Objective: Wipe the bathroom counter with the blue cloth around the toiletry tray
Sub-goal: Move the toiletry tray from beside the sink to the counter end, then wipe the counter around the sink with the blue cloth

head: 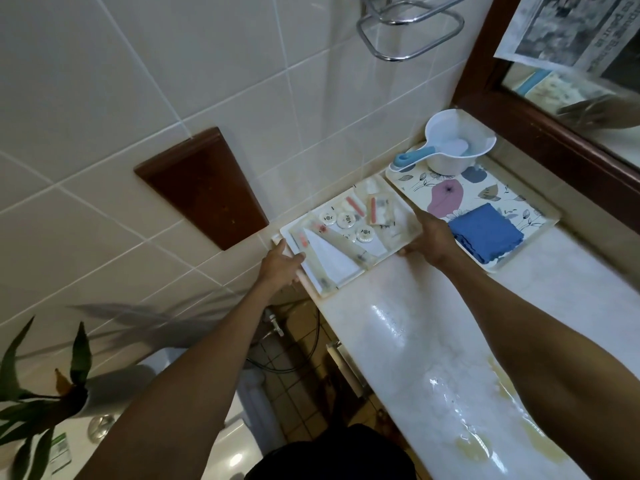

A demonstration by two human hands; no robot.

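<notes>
The white toiletry tray (408, 206) sits at the far left end of the pale marble counter (433, 327), against the tiled wall. It carries small round containers, sachets and a white folded paper. My left hand (280, 263) grips the tray's left edge and my right hand (429, 237) grips its right edge. The blue cloth (485, 232) lies folded on a floral tray (464, 185) just right of the toiletry tray, untouched.
A white scoop with a blue handle (450, 147) stands at the back of the floral tray. A wood-framed mirror (554, 126) lines the counter's right side. The counter surface looks wet near me. A toilet and a plant (45, 389) are below left; a chrome rack (412, 26) hangs above.
</notes>
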